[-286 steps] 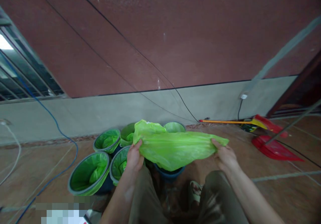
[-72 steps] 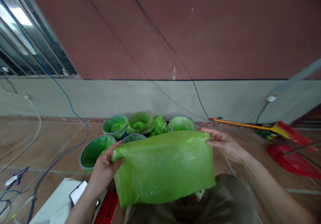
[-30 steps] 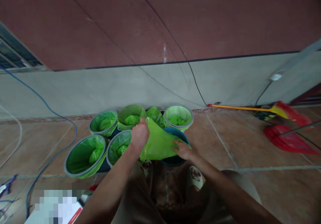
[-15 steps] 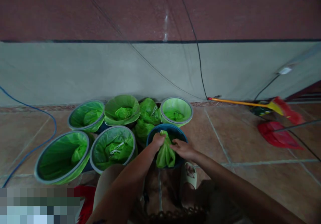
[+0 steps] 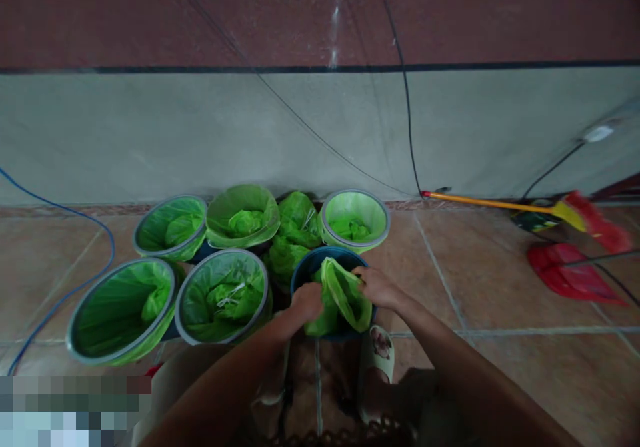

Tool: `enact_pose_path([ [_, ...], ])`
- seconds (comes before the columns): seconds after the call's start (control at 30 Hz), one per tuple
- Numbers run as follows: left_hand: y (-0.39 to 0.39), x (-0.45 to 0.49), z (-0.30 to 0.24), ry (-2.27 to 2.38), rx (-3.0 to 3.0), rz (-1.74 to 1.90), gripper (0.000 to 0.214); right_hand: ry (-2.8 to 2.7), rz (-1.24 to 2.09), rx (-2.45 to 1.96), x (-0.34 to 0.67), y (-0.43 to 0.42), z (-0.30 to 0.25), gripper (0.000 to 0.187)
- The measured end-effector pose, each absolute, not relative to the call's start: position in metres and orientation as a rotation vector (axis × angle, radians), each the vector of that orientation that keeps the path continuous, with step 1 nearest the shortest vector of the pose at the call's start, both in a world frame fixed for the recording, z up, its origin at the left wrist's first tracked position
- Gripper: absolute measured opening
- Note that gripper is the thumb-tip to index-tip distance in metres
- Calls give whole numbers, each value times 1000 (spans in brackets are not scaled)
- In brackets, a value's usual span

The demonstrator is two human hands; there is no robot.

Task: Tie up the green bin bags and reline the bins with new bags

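The left hand [image 5: 307, 302] has its grip closed on the left side of a green bin liner [image 5: 336, 300]; the right hand [image 5: 377, 287] pinches the opposite edge. The liner lies between them, over the blue bin [image 5: 340, 251], its spread opening running lengthwise from the bin's far rim toward its near right; neither hand is clearly nearer. Green-lined bins [image 5: 225, 252] stand left of the blue bin and just beyond it

Green bag [image 5: 329, 290], mouth open, inside blue bin [image 5: 311, 265]
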State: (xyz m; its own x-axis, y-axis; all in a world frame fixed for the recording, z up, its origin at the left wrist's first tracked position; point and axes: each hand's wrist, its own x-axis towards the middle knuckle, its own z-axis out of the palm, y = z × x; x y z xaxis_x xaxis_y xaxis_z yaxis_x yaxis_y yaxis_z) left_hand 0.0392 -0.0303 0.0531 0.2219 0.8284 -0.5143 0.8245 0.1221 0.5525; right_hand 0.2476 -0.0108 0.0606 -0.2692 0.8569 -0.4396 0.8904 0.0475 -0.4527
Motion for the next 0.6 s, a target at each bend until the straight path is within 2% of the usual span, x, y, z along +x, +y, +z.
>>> enact_pose_path([
  [0.2, 3, 19, 103, 1730, 2302, -283, 35, 2105, -980, 1623, 292, -16, 60, 34],
  [0.33, 1, 20, 112, 1683, 2315, -280, 37, 2124, -891, 1782, 272, -22, 62, 72],
  [0.37, -2, 22, 110, 1654, 2314, -271, 36, 2191, -881, 1822, 262, -23, 63, 75],
  [0.43, -8, 26, 106, 1604, 2309, -254, 35, 2312, -886, 1868, 241, -24, 66, 70],
  [0.6, -15, 27, 97, 1597, 2261, -113, 42, 2334, -976, 1866, 221, -24, 67, 35],
])
